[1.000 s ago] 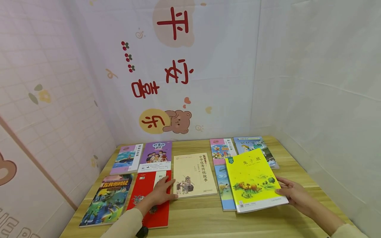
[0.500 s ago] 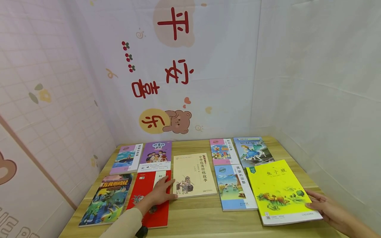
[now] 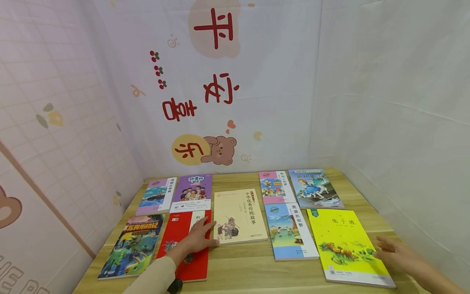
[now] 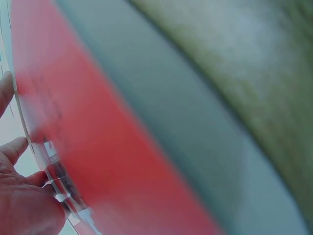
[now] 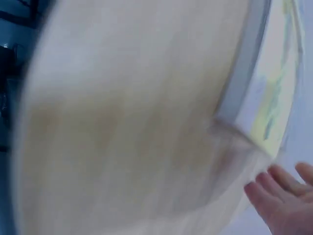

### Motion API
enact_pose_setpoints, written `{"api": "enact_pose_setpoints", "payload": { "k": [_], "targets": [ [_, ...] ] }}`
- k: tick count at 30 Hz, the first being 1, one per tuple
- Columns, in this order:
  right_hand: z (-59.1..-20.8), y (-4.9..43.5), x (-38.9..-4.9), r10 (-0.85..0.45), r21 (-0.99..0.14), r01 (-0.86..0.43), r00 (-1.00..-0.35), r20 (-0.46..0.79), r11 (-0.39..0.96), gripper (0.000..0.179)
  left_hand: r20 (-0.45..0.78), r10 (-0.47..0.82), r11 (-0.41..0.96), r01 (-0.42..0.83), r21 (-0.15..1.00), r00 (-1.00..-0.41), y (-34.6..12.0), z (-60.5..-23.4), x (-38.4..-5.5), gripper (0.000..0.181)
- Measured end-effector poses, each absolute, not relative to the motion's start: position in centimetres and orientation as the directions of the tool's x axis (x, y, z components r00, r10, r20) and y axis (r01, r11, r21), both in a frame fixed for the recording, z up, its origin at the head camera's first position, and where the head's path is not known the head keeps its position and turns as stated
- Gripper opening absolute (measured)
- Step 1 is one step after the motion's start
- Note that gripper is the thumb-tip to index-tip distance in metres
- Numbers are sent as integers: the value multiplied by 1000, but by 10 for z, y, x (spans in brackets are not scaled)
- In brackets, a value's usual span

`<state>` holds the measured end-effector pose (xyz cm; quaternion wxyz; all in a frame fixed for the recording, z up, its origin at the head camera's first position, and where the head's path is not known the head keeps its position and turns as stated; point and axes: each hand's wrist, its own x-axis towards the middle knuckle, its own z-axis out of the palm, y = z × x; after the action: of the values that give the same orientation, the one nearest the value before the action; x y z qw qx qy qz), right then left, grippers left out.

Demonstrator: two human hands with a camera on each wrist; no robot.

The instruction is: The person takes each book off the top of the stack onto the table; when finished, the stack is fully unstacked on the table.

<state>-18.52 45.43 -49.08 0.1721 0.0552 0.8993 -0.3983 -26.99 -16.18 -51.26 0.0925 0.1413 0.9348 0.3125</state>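
Observation:
My left hand (image 3: pixel 198 239) rests on the red book (image 3: pixel 200 265), its fingers spread toward the left edge of the cream book (image 3: pixel 238 216). In the left wrist view, the fingertips (image 4: pixel 18 144) touch the red cover. The yellow book (image 3: pixel 349 245) lies flat at the front right of the table, with a rabbit-like drawing on its cover. Just off its right edge is my right hand (image 3: pixel 400 257), holding nothing. The right wrist view shows its fingers (image 5: pixel 266 188) extended, apart from the yellow book's corner.
Left of the yellow book lies a blue-and-white book (image 3: pixel 291 232), with a pink book (image 3: pixel 273 188) and a fairy-tale book (image 3: pixel 313 188) behind. At left are a dark green book (image 3: pixel 132 247), a purple book (image 3: pixel 192 192) and a lake-cover book (image 3: pixel 156 196). White curtains (image 3: pixel 275 81) enclose the wooden table (image 3: pixel 242 269).
The yellow book has moved right and toward me, off the blue-and-white book, and now lies flat. My right hand has let go of it. The left hand has stayed in place.

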Motion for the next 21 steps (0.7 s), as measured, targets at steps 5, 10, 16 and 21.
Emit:
{"api": "enact_pose_setpoints", "payload": {
  "k": [5, 10, 16, 21],
  "targets": [
    [-478, 435, -192, -20, -666, 136, -975, -222, 733, 88, -91, 312, 772, 197, 605, -946, -162, -513, -271, 77],
    [-471, 397, -204, -69, -785, 120, -977, -203, 608, 86, -94, 312, 772, 195, 605, -945, -162, -513, -270, 77],
    [-468, 329, -222, -142, -885, 89, -975, -171, 456, 85, -83, 325, 768, 211, 605, -942, -163, -515, -272, 77],
    [-475, 273, -235, -202, -934, 56, -970, -134, 352, 74, -93, 320, 767, 201, 609, -943, -163, -515, -271, 80]
  ]
}}
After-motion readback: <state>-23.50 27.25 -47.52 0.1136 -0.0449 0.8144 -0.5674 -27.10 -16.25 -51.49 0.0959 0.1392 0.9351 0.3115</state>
